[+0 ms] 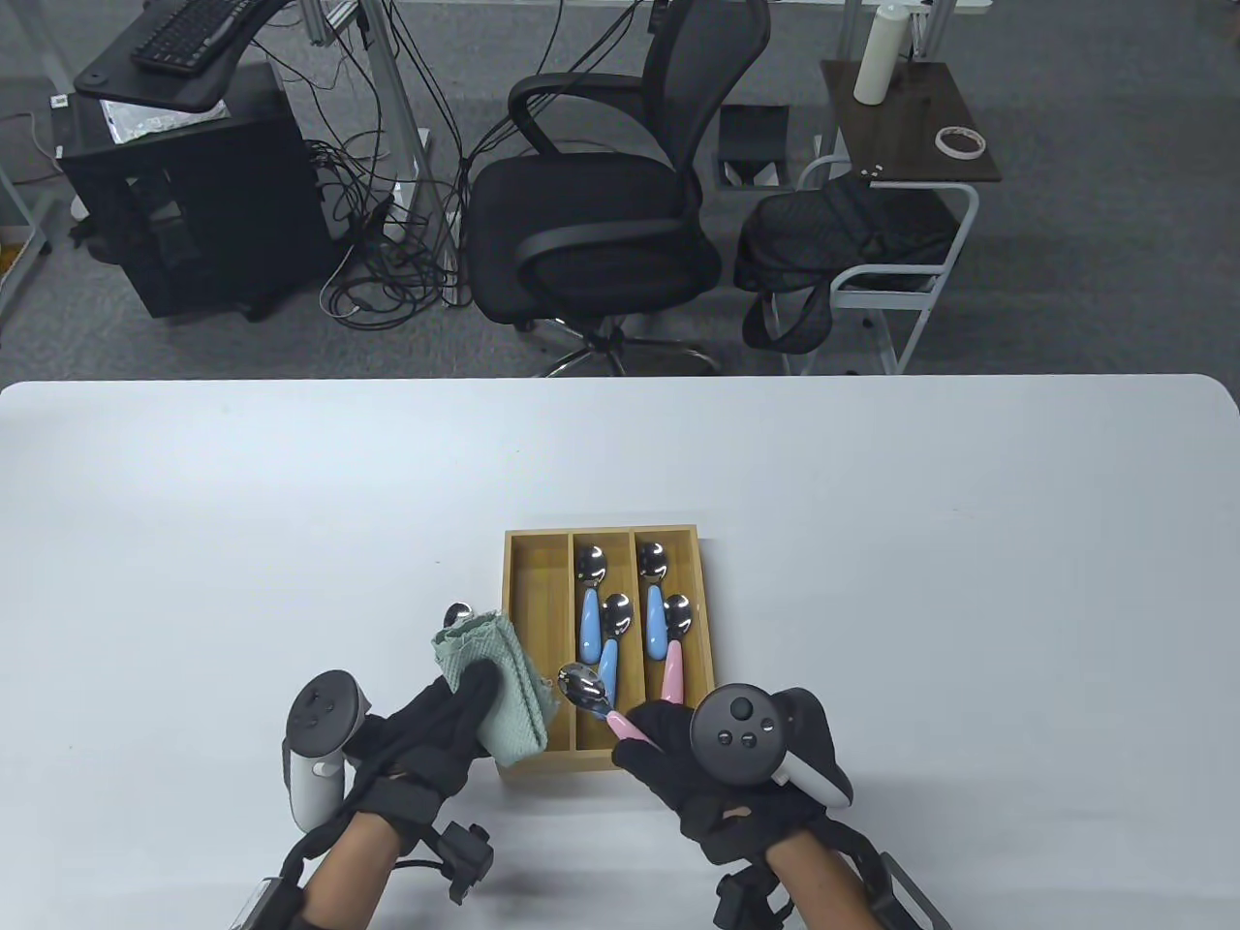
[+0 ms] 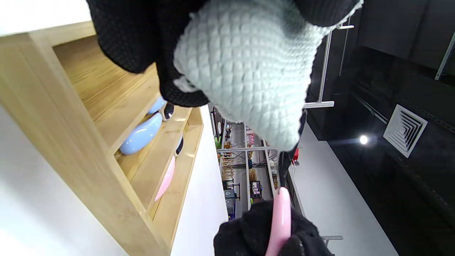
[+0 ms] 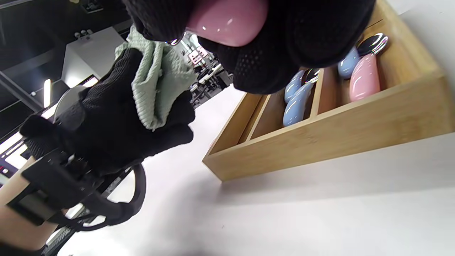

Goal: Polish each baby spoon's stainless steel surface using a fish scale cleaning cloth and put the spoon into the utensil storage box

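My right hand [image 1: 668, 741] grips the pink handle of a baby spoon [image 1: 591, 693], its steel bowl hanging over the near end of the wooden storage box [image 1: 517, 620]. The pink handle [image 3: 227, 21] shows between my right fingers. My left hand [image 1: 455, 712] holds the pale green folded cloth [image 1: 494, 678] just left of the spoon bowl, over the box's left edge; the cloth [image 2: 245, 71] fills the left wrist view. Inside the box lie several spoons: blue ones [image 1: 591, 620] in the middle slot, a blue and a pink one [image 1: 672, 659] in the right slot. Another spoon bowl [image 1: 457, 614] peeks out on the table behind the cloth.
The box's left slot [image 1: 538, 601] holds nothing visible. White table [image 1: 872, 542] stretches wide on all sides. Beyond its far edge stand an office chair [image 1: 601, 203] and a side stand with a bag [image 1: 852, 232].
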{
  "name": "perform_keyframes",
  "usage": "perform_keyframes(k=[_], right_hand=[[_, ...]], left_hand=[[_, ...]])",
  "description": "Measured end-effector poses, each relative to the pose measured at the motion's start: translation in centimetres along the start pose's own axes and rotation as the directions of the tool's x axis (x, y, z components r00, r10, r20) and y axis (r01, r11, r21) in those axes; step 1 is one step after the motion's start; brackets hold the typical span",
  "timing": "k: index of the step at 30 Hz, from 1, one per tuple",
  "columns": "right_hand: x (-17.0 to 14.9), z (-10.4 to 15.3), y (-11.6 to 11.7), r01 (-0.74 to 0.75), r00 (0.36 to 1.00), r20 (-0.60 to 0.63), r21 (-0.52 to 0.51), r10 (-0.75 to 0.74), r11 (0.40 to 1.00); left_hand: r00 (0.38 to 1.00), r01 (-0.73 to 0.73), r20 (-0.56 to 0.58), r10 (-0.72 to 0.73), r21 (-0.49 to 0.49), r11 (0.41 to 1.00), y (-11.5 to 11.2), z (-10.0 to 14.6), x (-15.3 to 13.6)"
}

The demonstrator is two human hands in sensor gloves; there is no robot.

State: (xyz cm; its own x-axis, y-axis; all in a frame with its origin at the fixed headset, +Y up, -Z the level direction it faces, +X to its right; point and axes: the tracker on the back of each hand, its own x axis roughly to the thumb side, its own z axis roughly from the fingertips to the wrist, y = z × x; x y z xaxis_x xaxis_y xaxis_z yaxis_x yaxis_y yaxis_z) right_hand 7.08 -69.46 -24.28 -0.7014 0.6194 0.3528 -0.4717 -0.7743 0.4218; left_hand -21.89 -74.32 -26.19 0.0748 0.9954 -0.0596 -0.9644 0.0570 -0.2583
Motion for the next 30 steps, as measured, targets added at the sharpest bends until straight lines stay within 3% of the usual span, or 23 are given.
perform_keyframes(k=[7, 21, 26, 30], right_hand=[[0.7, -0.1, 1.1, -0.065, 0.998, 0.002, 0.010, 0.065, 0.998], [0.5, -0.4, 1.5, -0.021, 1.000, 0.010, 0.008, 0.021, 1.000], [1.0, -0.5, 2.2, -0.046, 0.997, 0.060, 0.010, 0.046, 0.999], [1.5, -0.5, 2.7, -0.044, 0.995, 0.093, 0.019, 0.042, 0.999]], left_hand=[[1.000, -0.006, 0.027, 0.007, -0.061, 0.998, -0.8, -0.2, -0.1], [0.998, 0.038, 0.044, -0.036, -0.058, 0.998, -1.1, 0.0, 0.1], [0.992, 0.119, 0.050, -0.115, -0.097, 0.988, -2.2, -0.1, 0.3], [0.955, 0.289, 0.077, -0.287, -0.017, 0.957, -2.5, 0.3, 0.8]])
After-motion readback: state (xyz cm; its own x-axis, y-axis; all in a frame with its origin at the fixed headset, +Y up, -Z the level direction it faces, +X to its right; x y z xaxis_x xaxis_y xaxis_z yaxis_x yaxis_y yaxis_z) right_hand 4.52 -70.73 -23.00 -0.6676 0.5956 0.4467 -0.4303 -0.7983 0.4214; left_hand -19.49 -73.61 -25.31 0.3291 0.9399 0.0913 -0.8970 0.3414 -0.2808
